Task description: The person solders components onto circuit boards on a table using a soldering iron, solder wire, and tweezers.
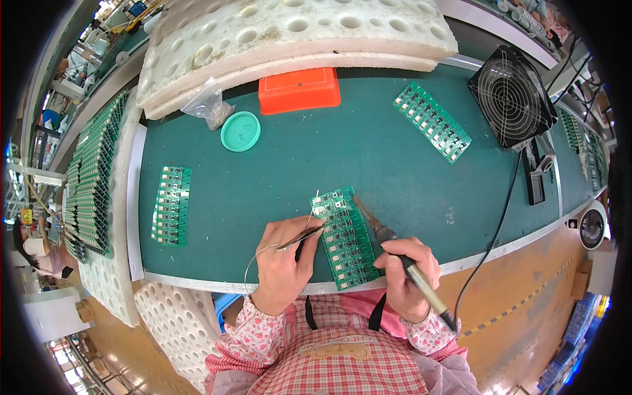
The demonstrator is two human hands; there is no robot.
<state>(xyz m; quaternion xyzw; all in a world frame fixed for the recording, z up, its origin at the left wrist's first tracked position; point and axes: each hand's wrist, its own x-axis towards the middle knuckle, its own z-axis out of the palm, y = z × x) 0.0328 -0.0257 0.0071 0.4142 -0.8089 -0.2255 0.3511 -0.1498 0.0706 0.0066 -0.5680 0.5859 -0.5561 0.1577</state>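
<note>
Near the front edge of the green bench lies a green circuit board panel (347, 245) with rows of small parts. At its left edge, my left hand (282, 263) is closed on a pair of dark tweezers (300, 238). A thin silvery wire (253, 263) loops by the same hand, and a stretch of it rises beside the board's top left corner. My right hand (409, 273) grips a soldering iron (426, 288) by its handle. The iron's tip reaches the top right edge of the panel; whether it touches cannot be seen.
Other panels lie at left (172, 205) and upper right (432, 122). Behind are a red bin (299, 91), a teal lid (241, 131), a plastic bag (209, 105) and white foam blocks (296, 39). A black fan (512, 99) and iron stand (536, 174) stand at right; the iron's cord (497, 230) crosses the edge.
</note>
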